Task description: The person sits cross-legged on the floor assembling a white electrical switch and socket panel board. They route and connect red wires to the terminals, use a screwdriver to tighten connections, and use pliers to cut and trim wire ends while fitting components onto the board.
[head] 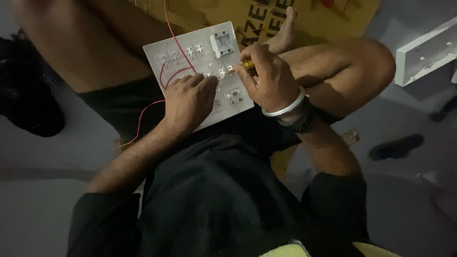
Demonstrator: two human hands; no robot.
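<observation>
My right hand (271, 78) covers most of the yellow screwdriver (247, 64); I can't see where its tip meets the white switch panel (200, 52). My left hand (190, 100) hides the panel's lower middle. The red wire (169, 24) runs off the top edge. The white box (423, 52) is cut off at the right. Terminal details are too small and dim to tell.

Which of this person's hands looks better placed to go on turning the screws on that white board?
The right hand, probably: it grips a yellow-handled screwdriver with its tip at the terminals of the white rectangular plastic switchboard. The left hand lies flat on the board beside the thin red wire, steadying it.
</observation>
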